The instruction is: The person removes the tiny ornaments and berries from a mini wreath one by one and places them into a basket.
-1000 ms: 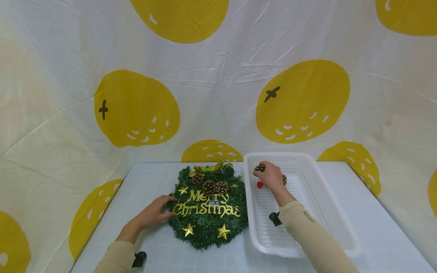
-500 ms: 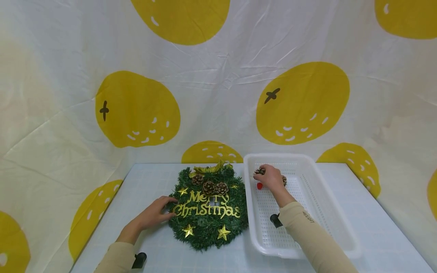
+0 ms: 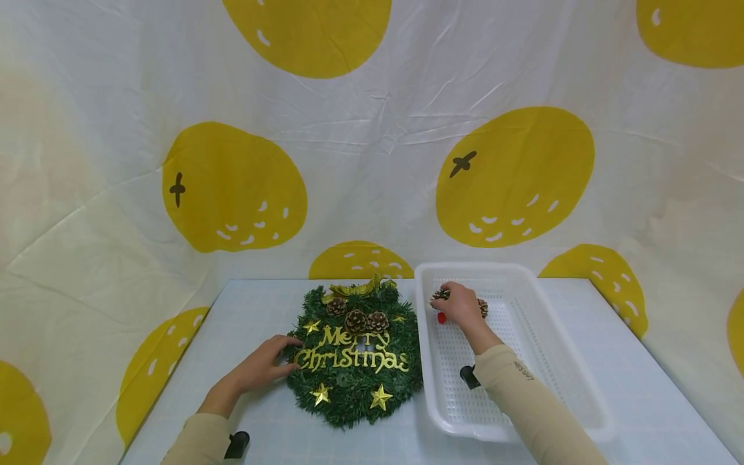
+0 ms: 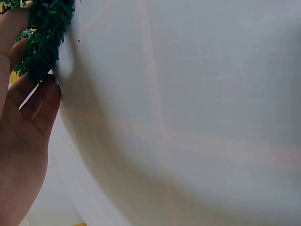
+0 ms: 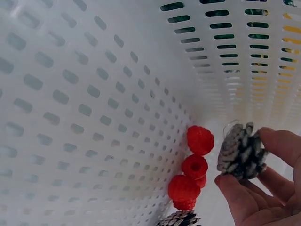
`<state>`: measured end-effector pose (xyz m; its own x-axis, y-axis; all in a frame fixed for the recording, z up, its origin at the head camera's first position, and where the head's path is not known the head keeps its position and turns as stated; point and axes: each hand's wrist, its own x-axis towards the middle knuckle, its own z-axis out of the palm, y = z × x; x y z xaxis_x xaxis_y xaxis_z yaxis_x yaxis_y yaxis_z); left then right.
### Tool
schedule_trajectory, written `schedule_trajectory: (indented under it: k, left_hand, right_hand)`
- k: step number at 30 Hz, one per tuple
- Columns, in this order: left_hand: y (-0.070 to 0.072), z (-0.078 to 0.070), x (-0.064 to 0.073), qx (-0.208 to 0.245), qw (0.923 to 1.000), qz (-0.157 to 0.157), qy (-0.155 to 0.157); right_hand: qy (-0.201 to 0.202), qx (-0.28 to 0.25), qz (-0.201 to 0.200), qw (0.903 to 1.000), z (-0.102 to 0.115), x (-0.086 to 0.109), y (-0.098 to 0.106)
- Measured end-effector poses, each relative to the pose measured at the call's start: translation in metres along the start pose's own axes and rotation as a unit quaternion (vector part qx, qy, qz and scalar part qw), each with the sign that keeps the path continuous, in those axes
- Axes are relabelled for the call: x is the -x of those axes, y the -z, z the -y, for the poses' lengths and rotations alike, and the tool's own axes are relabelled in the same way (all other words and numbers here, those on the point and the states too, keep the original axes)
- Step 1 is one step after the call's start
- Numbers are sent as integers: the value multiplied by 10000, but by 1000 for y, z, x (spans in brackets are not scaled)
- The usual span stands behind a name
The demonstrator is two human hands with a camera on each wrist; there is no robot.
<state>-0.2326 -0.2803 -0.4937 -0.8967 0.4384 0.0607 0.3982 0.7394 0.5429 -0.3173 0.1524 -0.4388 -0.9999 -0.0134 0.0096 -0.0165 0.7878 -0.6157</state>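
Note:
A green Christmas wreath [image 3: 349, 403] lies on the table, with gold "Merry Christmas" lettering [image 3: 351, 358], gold stars and several pine cones on it. My left hand [image 3: 267, 363] holds its left edge; the left wrist view has the green tinsel [image 4: 49, 37] between thumb and fingers. Inside the white basket, my right hand [image 3: 463, 305] pinches a white-tipped pine cone [image 5: 240, 153] between thumb and fingers. In the right wrist view a thin loop rises from that cone. Several red berry-like ornaments [image 5: 184, 188] lie close beside it, and another pine cone [image 5: 178, 219] shows at the bottom edge.
The white perforated basket [image 3: 572, 361] stands right of the wreath, its long wall close to the wreath's edge. A pale checked cloth [image 3: 279, 429] covers the table. Behind hangs a white curtain [image 3: 372, 187] printed with yellow fruit.
My right hand has dipped slightly in the basket with the pine cone at its fingertips. The left hand stays at the wreath's edge. The head view has shifted very slightly.

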Motion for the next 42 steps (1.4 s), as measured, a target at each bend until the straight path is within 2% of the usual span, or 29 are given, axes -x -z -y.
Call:
schedule_trajectory:
  k: [15,25,35,42]
  left_hand:
    - [-2,5,0,-31,10000,-10,13]
    - [0,3,0,-49,10000,-1,-32]
    - [-4,6,0,-119,9998,-61,-120]
    - [-5,8,0,-120,9999,-21,-37]
  right_hand:
    - [220,99,-52,9997,5,2,9]
    - [355,-139,-183,9991,12,3,15]
    - [643,-353,-179,9971,31,10,17]
    - [868,-437,-165,9951,49,18,21]
